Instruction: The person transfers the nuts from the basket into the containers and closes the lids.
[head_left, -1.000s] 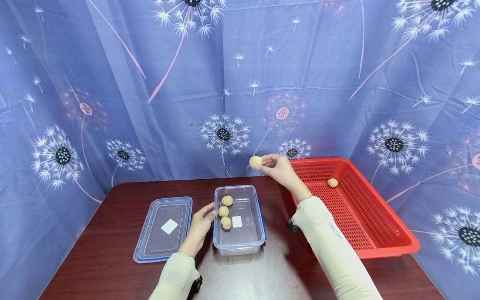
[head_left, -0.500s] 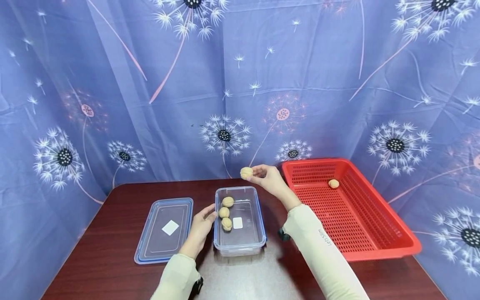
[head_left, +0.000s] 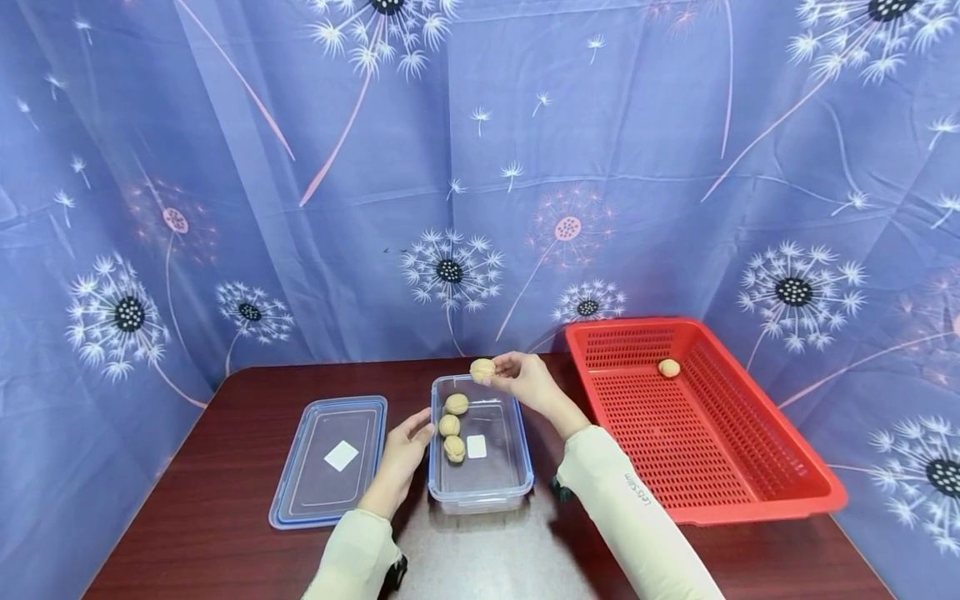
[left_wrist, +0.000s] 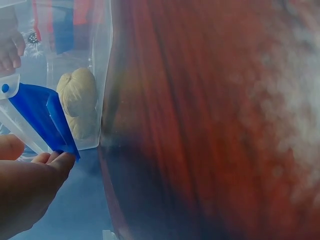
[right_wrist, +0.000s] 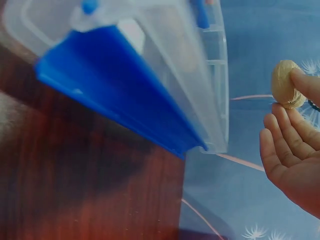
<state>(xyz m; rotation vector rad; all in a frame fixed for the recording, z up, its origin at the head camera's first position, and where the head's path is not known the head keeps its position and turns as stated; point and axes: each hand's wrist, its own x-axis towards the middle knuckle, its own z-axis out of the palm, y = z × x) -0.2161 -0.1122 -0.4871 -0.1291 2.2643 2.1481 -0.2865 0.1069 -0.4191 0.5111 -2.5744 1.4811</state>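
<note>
Between thumb and fingertips, my right hand (head_left: 525, 382) pinches a walnut (head_left: 483, 370) over the far end of a clear plastic box (head_left: 480, 498). The same walnut (right_wrist: 285, 84) shows at the fingertips in the right wrist view. Inside the box three walnuts (head_left: 450, 425) lie in a row along its left wall. My left hand (head_left: 405, 454) is at the box's left side, fingers outside the wall and thumb near the rim. In the left wrist view its fingertips touch a blue side latch (left_wrist: 47, 117) that hangs down.
A clear lid with a blue seal (head_left: 330, 492) lies left of the box. To the right stands a red perforated basket (head_left: 757, 504) with one walnut (head_left: 669, 367) at its far end. Behind the dark wooden table (head_left: 202, 500) hangs a blue dandelion-print curtain (head_left: 360, 275).
My right hand has carried the walnut left and down, from beside the basket to over the box's far end. The left hand stays at the box's side.
</note>
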